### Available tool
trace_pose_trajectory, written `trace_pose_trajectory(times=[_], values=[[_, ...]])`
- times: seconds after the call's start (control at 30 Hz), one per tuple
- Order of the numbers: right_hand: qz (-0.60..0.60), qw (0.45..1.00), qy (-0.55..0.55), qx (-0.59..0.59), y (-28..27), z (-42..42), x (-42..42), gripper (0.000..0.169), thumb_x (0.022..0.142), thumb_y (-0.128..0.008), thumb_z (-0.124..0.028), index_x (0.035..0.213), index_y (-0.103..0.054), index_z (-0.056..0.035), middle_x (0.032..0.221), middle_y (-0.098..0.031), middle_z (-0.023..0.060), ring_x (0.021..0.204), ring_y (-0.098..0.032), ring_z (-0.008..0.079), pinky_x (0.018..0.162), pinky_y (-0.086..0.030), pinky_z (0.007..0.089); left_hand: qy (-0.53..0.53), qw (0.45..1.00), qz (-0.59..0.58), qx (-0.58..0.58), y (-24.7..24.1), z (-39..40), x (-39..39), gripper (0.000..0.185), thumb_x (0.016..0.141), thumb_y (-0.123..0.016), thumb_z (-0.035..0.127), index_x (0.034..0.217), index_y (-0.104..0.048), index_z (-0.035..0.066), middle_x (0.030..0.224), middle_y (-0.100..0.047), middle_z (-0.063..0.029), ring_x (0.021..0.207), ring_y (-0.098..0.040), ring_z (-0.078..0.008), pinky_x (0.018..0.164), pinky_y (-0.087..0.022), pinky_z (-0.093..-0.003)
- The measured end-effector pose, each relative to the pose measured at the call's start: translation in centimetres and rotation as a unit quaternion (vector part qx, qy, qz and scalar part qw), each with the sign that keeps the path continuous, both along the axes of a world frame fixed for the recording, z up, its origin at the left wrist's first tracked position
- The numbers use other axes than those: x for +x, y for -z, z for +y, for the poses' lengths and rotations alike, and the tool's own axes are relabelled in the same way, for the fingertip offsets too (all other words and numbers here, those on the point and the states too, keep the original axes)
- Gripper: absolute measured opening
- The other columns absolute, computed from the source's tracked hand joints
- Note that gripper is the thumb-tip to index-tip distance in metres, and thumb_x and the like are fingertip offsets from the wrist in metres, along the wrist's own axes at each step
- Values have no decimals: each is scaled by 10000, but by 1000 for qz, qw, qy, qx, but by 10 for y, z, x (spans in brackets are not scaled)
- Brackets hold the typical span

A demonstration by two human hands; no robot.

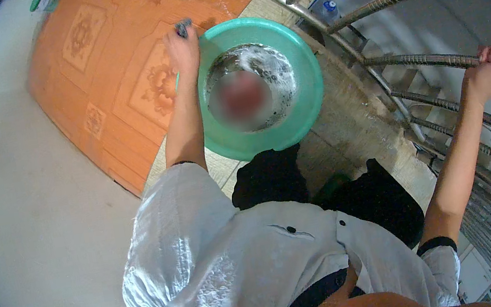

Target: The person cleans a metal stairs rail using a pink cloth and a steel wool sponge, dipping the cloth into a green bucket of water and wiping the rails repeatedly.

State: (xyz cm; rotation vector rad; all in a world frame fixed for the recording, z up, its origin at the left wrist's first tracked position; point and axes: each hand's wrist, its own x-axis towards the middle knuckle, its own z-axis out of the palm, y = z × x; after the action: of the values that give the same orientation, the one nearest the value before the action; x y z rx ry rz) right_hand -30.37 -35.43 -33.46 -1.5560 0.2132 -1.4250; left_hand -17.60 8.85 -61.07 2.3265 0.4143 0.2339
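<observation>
My left hand [184,52] is closed around a small dark grey scrubbing pad [182,27], held up beside the left rim of a green plastic basin [308,90]. Soapy water [278,71] with white foam lies in the basin. A blurred reddish patch covers part of the water, so what is there cannot be told. Far to the right, my right hand [490,73] is wrapped around a ribbed metal baluster [423,58] of a stair railing. The basin stands on the tiled floor in front of my knees [268,176].
An orange panelled door [118,77] with floral reliefs adjoins a pale wall [42,209] on the left. The railing's bottom metal rail [349,48] runs along the floor's right edge. Beyond it is a bottle with a blue cap [329,6]. A green-lidded container [43,1] appears at top left.
</observation>
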Motion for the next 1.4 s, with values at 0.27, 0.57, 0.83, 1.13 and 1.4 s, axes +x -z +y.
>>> trace_pose_trajectory(times=[0.27,0.57,0.83,1.13,1.4], values=[[16,1000,12,-3,3,0,-2,282,826,-543,-108,619,-361,-52,551,-443,72,442,-389,161,382,-341,303,-131,760,-52,-634,76,-131,124,288,903,-384,209,1118,-482,46,866,-569,-86,735,-558,-230,635,-478,-378],[27,999,-41,0,3,-7,-6,316,832,-522,-133,589,-333,-62,520,-407,69,418,-350,171,390,-305,338,-221,559,17,-799,102,-243,88,389,911,-318,317,1037,-543,25,987,-585,-103,877,-580,-283,745,-488,-424],[22,999,-37,3,-2,0,-3,306,829,-524,-124,594,-336,-71,505,-391,63,411,-341,169,392,-304,327,-93,534,-49,-839,105,-160,173,378,892,-343,337,1006,-547,40,989,-578,-104,873,-574,-279,779,-475,-406],[31,999,-5,-13,3,-1,-12,263,830,-535,-134,649,-354,-74,508,-401,58,407,-333,156,379,-304,310,-175,523,80,-831,92,-256,68,433,861,-290,267,1150,-505,27,1135,-539,-123,1014,-524,-292,896,-415,-410],[30,998,-46,-6,-4,21,5,268,840,-518,-140,647,-345,-72,501,-388,51,406,-340,149,370,-296,295,-170,486,-62,-855,126,-173,153,390,875,-311,276,1083,-531,31,1100,-552,-124,974,-544,-292,856,-443,-421]])
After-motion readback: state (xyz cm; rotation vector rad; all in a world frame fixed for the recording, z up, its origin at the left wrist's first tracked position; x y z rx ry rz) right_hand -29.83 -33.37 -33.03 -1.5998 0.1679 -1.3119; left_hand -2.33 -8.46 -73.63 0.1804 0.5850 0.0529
